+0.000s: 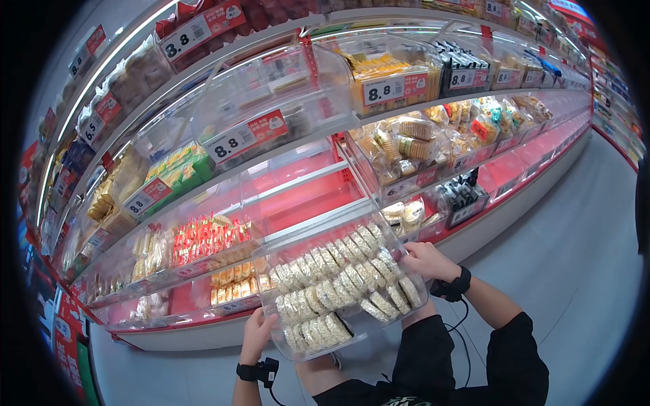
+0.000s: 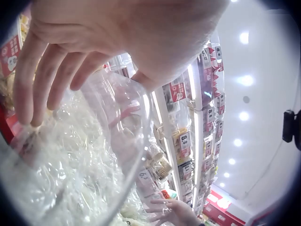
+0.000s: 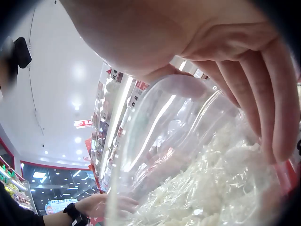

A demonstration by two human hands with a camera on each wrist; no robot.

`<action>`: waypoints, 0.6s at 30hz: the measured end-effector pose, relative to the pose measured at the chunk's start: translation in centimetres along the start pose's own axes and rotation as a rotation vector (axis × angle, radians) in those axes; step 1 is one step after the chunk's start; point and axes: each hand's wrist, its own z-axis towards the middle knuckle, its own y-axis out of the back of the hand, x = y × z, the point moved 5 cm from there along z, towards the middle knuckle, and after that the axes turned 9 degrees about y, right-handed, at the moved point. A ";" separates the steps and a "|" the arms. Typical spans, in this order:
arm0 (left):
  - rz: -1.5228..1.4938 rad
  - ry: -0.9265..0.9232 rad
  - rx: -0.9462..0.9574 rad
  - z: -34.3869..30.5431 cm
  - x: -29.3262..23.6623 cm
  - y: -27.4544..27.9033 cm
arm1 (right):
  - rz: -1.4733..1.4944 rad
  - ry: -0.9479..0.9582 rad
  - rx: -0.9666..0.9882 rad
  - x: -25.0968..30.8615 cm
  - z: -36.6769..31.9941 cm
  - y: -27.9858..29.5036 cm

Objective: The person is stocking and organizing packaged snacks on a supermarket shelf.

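Observation:
Both hands hold a clear plastic bin [image 1: 354, 317] in front of the body. In it stand several rows of round, pale puffed-grain cakes [image 1: 328, 294] in clear wrappers. The left hand [image 1: 257, 331] grips the bin's left side, while the right hand [image 1: 431, 262] has the right side near its far corner. In the left wrist view, the left fingers [image 2: 40, 89] reach down along one wall, the thumb at the rim. The right wrist view has the right fingers [image 3: 263, 94] likewise down a wall, with the thumb behind the clear plastic.
Just beyond the bin is a bare red shelf section [image 1: 305, 199] with white crossbars. Clear bins of red-wrapped snacks [image 1: 210, 240] and bagged biscuits [image 1: 409, 142] flank it. Price tags [image 1: 247, 139] line the shelf edges above. Grey floor [image 1: 535, 271] extends to the right.

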 end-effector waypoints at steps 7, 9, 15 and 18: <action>0.505 -0.220 -0.178 3.9 -0.8 0.4 | 0.005 0.168 0.025 -0.9 2.4 -0.8; 0.522 -0.283 -0.257 4.4 -1.3 0.7 | 0.125 0.104 0.089 -0.9 2.3 -0.1; 0.888 -0.758 -0.567 -3.2 -6.8 -1.2 | -0.290 0.345 -0.150 1.0 1.7 1.1; 1.055 -0.868 -0.083 -6.7 -7.9 -3.9 | -0.486 0.704 -0.222 7.0 -0.4 1.0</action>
